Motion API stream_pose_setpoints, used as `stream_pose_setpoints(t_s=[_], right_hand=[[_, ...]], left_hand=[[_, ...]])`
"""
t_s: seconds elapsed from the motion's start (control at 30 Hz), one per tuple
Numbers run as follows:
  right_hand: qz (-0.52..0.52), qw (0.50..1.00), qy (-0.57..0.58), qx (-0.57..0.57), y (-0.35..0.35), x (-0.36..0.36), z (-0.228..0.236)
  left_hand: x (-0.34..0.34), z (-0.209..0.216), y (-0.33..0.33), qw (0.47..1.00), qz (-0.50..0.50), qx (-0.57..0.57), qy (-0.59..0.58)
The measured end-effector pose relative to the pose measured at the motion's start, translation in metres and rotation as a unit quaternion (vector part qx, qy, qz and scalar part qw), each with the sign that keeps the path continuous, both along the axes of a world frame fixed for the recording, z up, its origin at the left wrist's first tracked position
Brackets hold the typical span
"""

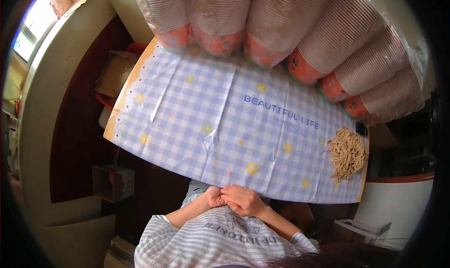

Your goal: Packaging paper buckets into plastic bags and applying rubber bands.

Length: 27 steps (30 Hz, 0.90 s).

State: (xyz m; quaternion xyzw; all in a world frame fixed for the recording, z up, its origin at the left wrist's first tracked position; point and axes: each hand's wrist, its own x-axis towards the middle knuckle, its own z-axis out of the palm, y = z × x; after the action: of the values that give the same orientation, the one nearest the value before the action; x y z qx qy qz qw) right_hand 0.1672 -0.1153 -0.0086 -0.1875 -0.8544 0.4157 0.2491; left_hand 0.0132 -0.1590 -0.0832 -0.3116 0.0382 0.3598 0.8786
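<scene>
My left hand (215, 197) and my right hand (243, 201) meet in front of my body at the table's near edge. The right hand lies partly over the left, its fingers bent and together. Beneath it the left hand's fingers are mostly hidden. Whether anything is between the hands does not show. Just beyond them is a blue-and-white checked tablecloth (187, 108) with yellow flowers and printed lettering. On its right end rests a tangled heap of thin tan cord (347, 153), away from both hands.
Tall stacks of nested paper cups (276, 22) in clear plastic line the table's far side. A small black object (361, 128) sits beside the cord heap. Cardboard boxes (114, 183) stand low at the left, and a white box (358, 230) at the lower right.
</scene>
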Motion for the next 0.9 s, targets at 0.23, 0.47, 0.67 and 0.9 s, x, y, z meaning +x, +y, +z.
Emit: stream_pose_setpoints(t_s=[0.23,0.47,0.67,0.9], right_hand=[[-0.186,0.965,-0.137,0.121,0.006,0.032,0.007],[-0.072,0.939,-0.266,0.206,-0.025,0.027,-0.004],[-0.021,0.968,-0.180,0.175,0.001,0.017,0.001],[0.009,0.960,-0.187,0.210,0.029,-0.015,0.000]], left_hand=[[0.005,-0.005,0.007,0.998,-0.013,0.022,0.051],[0.007,-0.004,0.006,0.996,-0.002,0.042,0.084],[0.005,-0.011,0.003,0.998,0.031,0.042,-0.024],[0.006,-0.027,-0.007,0.995,0.027,0.074,0.053]])
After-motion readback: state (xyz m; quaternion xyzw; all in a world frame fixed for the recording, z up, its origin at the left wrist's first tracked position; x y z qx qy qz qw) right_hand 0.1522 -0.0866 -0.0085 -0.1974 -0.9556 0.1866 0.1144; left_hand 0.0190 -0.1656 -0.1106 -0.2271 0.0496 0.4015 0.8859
